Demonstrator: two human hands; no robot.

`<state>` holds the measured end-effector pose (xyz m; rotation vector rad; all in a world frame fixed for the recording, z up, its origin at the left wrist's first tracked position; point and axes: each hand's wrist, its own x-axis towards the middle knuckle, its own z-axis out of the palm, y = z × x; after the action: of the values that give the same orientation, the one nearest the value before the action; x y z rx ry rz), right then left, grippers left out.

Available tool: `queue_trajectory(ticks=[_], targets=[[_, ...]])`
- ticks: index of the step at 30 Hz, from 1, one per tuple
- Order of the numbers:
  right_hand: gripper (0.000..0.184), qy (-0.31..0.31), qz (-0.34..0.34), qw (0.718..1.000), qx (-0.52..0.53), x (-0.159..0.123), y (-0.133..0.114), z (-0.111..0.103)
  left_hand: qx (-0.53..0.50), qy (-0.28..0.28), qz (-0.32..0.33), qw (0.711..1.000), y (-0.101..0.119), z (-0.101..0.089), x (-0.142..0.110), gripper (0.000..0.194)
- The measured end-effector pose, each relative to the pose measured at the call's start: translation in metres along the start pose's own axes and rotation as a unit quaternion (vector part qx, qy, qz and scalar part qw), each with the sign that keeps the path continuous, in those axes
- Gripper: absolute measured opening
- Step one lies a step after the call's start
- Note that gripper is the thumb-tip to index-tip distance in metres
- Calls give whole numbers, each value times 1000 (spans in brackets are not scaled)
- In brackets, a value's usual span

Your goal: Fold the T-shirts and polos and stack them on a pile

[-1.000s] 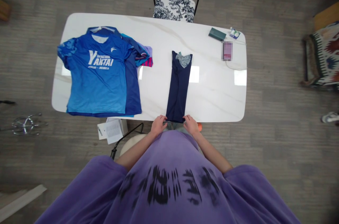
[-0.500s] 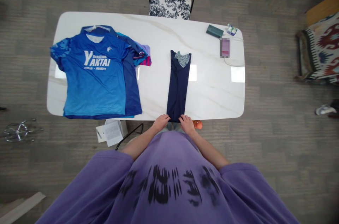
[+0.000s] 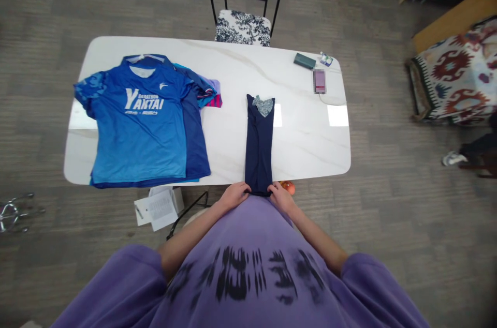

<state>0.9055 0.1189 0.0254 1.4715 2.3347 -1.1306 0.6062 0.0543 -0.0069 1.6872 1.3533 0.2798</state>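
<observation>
In the head view, at the near edge of the table [image 3: 229, 110], the left hand [image 3: 237, 195] pinches the lower left corner of the garment [image 3: 259, 154] between thumb and fingers. The right hand [image 3: 280, 196] pinches the lower right corner in the same manner. The garment is navy, folded into a narrow strip, and lies lengthwise across the table. Its lower end extends past the near edge, next to the person's purple top [image 3: 252, 229]; its far end shows a grey patterned lining [image 3: 264, 106].

Left of the garment, well apart from it, blue shirts [image 3: 142, 136] lie stacked and spread flat, overlapping one another. At the far right corner of the table are a green case [image 3: 305, 61], a small packet [image 3: 326, 59] and a purple item [image 3: 319, 82], its surface pixelated. A chair [image 3: 244, 27] stands at the far side. Below the near edge, papers [image 3: 161, 210] show on the left and an orange object [image 3: 288, 187] beside the right hand.
</observation>
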Motion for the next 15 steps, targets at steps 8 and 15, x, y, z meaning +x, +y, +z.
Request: queue_trajectory(ticks=[8,15], targets=[[22,81,-32,991,106,52,4,-105,-61,88,40,993,35,-116,41,18],[24,133,-30,984,114,279,47,-232,-29,195,8,980,-11,-244,243,26]])
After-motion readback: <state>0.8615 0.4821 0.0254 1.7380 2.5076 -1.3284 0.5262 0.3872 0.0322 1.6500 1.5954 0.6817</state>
